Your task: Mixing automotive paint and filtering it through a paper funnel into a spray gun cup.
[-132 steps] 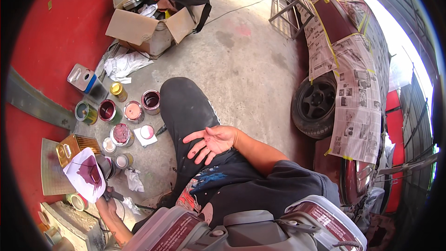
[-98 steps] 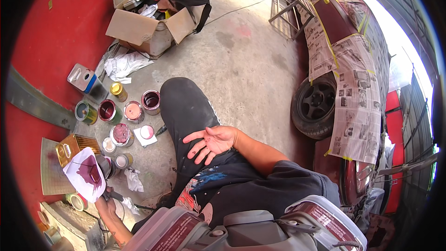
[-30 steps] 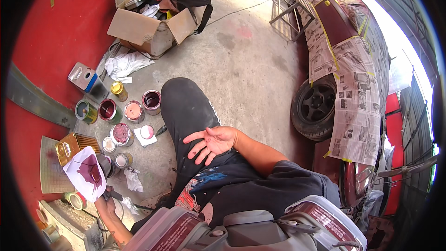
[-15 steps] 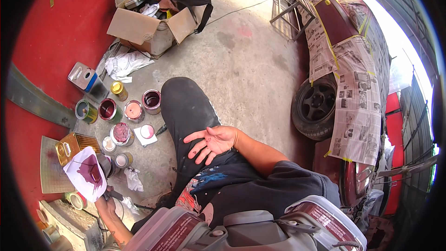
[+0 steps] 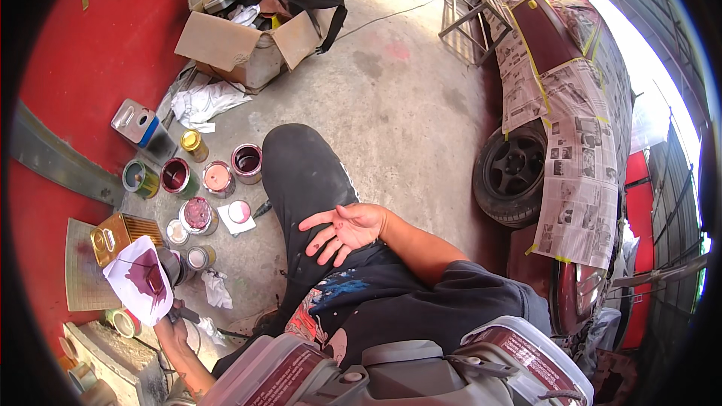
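Note:
At the lower left, my left hand [image 5: 171, 331] is closed round a dark handle, with a hose running off beside it. It looks like a paint spray gun [image 5: 177, 311], mostly hidden. Above the hand sits a white paper funnel [image 5: 134, 305], its inside wet with dark red paint. My right hand [image 5: 347, 231] is palm up over my thigh, fingers spread, holding nothing; small dark red marks show on it. Nearest the left hand are a small grey-lidded can [image 5: 198, 259], a crumpled white paper [image 5: 217, 291] and a gold rectangular tin [image 5: 113, 240].
Open paint cans stand left of my knee, among them a dark red one [image 5: 247, 162] and a pink one [image 5: 218, 178]. A cardboard box [image 5: 218, 39] lies beyond. On the right is a car covered in newspaper [image 5: 575, 180]. A respirator [image 5: 402, 361] fills the lower edge.

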{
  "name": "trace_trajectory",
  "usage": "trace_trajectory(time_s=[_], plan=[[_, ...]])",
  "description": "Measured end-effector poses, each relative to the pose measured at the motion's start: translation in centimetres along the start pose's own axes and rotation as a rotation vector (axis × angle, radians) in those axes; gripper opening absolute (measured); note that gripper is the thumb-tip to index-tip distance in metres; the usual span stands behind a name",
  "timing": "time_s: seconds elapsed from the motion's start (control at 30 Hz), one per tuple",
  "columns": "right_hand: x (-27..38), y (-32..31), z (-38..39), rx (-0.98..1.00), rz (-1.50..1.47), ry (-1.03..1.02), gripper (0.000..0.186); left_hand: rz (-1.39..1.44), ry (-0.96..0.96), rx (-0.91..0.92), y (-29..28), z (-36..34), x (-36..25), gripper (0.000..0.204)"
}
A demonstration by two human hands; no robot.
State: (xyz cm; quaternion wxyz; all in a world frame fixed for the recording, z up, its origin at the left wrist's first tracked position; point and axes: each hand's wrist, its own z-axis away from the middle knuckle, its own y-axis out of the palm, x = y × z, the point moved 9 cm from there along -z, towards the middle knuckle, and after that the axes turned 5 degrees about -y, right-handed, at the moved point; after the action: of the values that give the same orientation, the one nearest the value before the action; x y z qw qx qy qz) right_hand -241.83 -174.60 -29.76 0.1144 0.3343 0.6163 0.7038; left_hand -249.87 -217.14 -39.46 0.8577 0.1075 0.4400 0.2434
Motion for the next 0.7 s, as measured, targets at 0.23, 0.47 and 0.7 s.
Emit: trace_trajectory(time_s=[0.23, 0.47, 0.7], plan=[[-0.1, -0.1, 0.1, -0.002, 0.007, 0.006, 0.077, -0.004, 0.004, 0.017, 0.2, -0.1, 0.0, 0.013], [-0.1, -0.2, 0.1, 0.001, -0.003, 0.005, 0.078, 0.02, -0.009, 0.021, 1.1, 0.6, -0.3, 0.014], [0.0, 0.0, 0.0, 0.003, -0.007, 0.007, 0.078, -0.002, 0.009, 0.061, 1.2, 0.5, -0.3, 0.012]])
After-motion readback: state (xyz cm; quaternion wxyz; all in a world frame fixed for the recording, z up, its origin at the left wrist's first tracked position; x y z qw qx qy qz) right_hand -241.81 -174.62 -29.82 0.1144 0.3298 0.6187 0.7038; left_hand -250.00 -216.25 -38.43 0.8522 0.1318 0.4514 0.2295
